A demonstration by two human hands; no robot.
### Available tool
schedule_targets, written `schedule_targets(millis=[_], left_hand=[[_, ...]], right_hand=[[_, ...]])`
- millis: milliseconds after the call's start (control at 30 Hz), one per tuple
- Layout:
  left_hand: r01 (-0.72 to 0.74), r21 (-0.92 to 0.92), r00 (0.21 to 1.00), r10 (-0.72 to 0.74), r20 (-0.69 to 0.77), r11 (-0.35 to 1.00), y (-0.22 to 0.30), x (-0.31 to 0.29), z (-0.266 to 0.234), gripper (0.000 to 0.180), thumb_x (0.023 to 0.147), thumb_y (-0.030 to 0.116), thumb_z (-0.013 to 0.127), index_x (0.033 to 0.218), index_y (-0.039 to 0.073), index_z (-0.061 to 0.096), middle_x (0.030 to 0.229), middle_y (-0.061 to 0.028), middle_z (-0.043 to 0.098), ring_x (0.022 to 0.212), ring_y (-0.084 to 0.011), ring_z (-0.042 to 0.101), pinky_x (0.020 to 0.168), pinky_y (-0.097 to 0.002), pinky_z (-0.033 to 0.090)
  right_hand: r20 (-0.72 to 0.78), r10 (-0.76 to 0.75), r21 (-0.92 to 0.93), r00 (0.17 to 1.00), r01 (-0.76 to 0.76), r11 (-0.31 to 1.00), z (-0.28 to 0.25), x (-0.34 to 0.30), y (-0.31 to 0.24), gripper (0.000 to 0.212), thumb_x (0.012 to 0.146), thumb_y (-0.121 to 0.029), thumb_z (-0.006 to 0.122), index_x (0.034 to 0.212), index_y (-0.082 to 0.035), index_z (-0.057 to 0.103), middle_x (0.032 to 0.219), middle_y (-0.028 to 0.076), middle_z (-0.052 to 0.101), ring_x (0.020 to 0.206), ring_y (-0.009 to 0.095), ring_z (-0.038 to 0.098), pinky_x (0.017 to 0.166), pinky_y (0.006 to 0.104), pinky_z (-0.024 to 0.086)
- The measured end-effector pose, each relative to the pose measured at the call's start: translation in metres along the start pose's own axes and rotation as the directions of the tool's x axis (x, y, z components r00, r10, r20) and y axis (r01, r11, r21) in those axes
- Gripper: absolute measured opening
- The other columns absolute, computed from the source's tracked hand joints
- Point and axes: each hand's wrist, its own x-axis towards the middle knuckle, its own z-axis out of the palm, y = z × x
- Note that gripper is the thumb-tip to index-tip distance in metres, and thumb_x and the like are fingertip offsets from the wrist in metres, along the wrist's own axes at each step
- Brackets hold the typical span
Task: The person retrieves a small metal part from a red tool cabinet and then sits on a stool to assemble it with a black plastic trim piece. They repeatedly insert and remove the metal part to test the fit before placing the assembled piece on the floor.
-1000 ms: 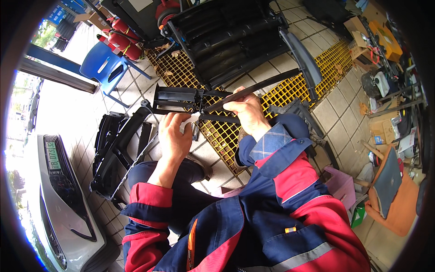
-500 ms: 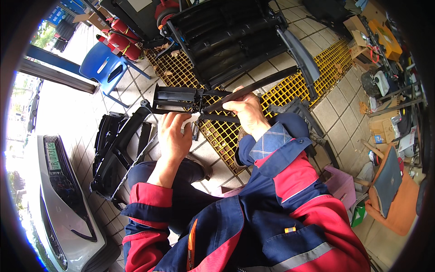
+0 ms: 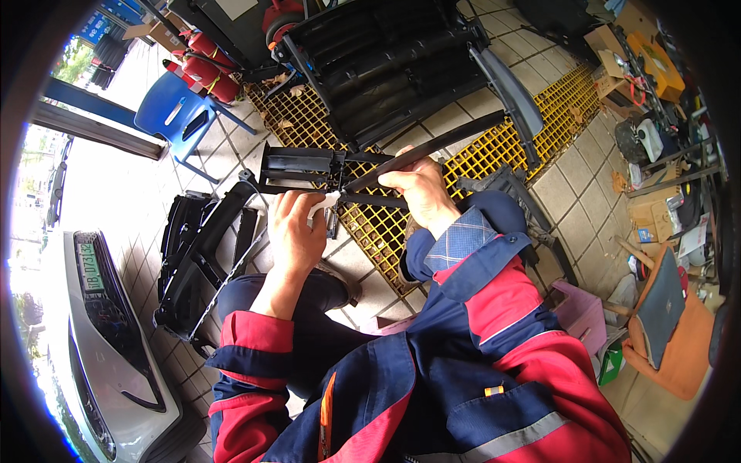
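Note:
My right hand point(image 3: 423, 189) is closed around a long, dark, flat strip point(image 3: 459, 140), thumb on top. From the far right, this strip slants down to a point close to my left fingertips. My left hand point(image 3: 297, 231) pinches a small white piece point(image 3: 327, 204), perhaps cloth or soft plastic, at the strip's near end. Behind and under both hands lies a black slotted frame part point(image 3: 297, 166), partly covered by them. Left of my left hand, an angular black plastic part point(image 3: 204, 251) rests on the tiles.
Beyond my hands, a large black panel point(image 3: 394, 65) stands over a yellow floor grating point(image 3: 556, 116). A blue chair point(image 3: 174, 108) and red fire extinguishers point(image 3: 208, 73) are at far left. A silver car point(image 3: 108, 363) borders the left; a wooden chair point(image 3: 671, 332) and cluttered shelves flank the right.

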Motion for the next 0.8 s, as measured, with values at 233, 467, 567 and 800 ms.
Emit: schedule_targets(millis=[233,467,567,800], left_hand=[[0.179,-0.137,0.984,-0.175,0.044,0.974,-0.0012,-0.0017,0.0015,0.024,0.082,-0.003,0.077,0.105,0.006,0.076,0.099,-0.0117,0.071,0.095,-0.0347,0.069,0.087,-0.0439,0.056],[0.156,-0.128,0.988,-0.156,0.008,0.979,-0.0002,-0.0015,0.0005,0.024,0.083,-0.004,0.077,0.105,0.006,0.076,0.097,-0.0114,0.071,0.093,-0.0334,0.069,0.085,-0.0428,0.056],[0.152,-0.126,0.988,-0.153,0.007,0.980,-0.0005,-0.0019,0.0006,0.025,0.082,-0.003,0.077,0.105,0.007,0.076,0.098,-0.0112,0.071,0.093,-0.0336,0.069,0.085,-0.0429,0.056],[0.019,-0.027,0.999,-0.020,-0.034,0.999,-0.0011,-0.0002,0.0013,0.026,0.080,-0.003,0.077,0.104,0.007,0.076,0.100,-0.0092,0.072,0.093,-0.0320,0.069,0.087,-0.0413,0.055]], right_hand=[[0.004,0.017,0.231,1.000,-0.017,0.973,0.0013,0.0031,0.0039,0.015,0.085,0.005,0.076,0.098,-0.002,0.074,0.095,0.007,0.076,0.091,0.019,0.073,0.088,0.0327,0.060],[-0.035,0.032,0.291,0.999,-0.020,0.957,0.0011,0.0027,0.0023,0.019,0.087,0.008,0.075,0.103,-0.004,0.073,0.096,0.006,0.075,0.091,0.017,0.073,0.089,0.0315,0.061],[-0.016,0.030,0.264,0.999,-0.025,0.964,0.0007,0.0027,0.0022,0.020,0.087,0.007,0.075,0.104,-0.004,0.073,0.097,0.006,0.076,0.089,0.017,0.074,0.089,0.0321,0.062],[0.005,0.029,0.167,1.000,-0.030,0.986,-0.0006,0.0022,0.0052,0.021,0.086,0.006,0.077,0.105,-0.001,0.073,0.098,0.008,0.077,0.089,0.019,0.074,0.088,0.0336,0.062]])
